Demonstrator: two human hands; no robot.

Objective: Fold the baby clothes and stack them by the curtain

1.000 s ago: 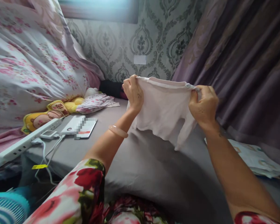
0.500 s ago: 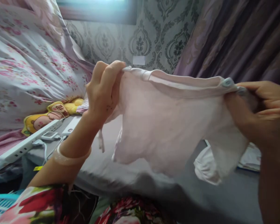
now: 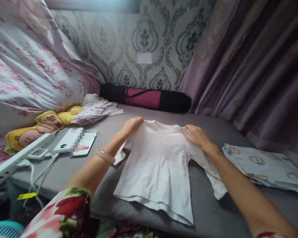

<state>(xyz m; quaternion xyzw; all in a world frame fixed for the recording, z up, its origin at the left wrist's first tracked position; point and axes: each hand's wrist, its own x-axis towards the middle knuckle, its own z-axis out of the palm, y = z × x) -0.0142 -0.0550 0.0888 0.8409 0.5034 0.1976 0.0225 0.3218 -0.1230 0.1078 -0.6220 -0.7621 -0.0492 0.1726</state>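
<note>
White against grey, the shirt lies face up on the bed, neck at twelve, hem at six, nearest you. It no longer hangs in the air between your hands, so the bed now seems to bear its weight and the front is spread to view. Your left hand is nearly closed on the shoulder at eleven, thumb hidden; your right hand pinches the other at one. Sleeves slant out at nine and four. Farther off: bag at twelve, folded cloth at three, power strip at nine.
</note>
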